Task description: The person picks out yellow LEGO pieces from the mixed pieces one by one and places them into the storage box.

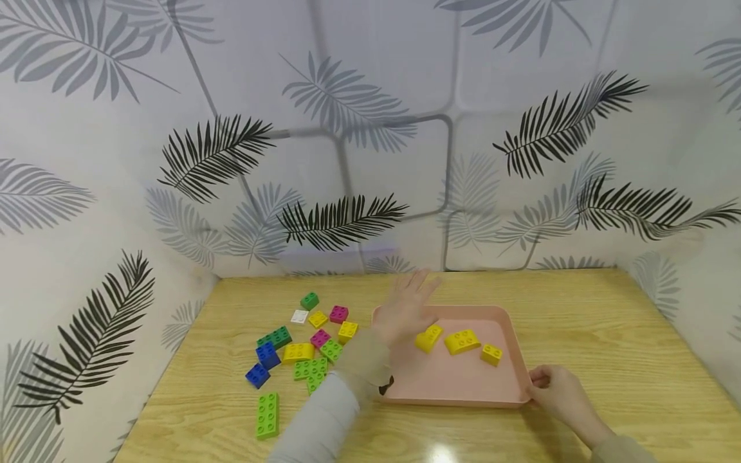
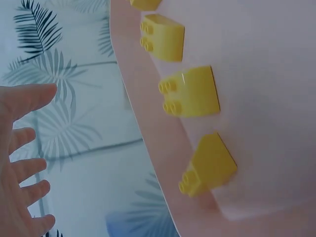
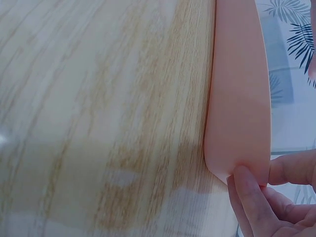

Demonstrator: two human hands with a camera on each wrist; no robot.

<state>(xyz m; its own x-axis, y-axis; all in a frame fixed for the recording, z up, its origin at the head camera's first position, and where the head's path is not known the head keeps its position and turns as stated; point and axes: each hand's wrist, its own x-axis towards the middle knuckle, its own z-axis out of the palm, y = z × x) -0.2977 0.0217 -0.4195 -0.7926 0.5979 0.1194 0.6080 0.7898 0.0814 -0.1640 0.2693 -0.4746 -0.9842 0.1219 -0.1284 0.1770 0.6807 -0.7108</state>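
While right hand (image 1: pixel 558 392) pinches pink tray (image 1: pixel 454 384), left hand (image 1: pixel 402 313) above it, spread wide

in front of me i have a wooden table (image 1: pixel 608 334) with streaky brown grain and a bright glare (image 1: pixel 441 454) near me. behind it i see a pale cloth (image 1: pixel 393 38) printed with black leaves (image 1: pixel 550 135) and grey leaves (image 1: pixel 343 101).
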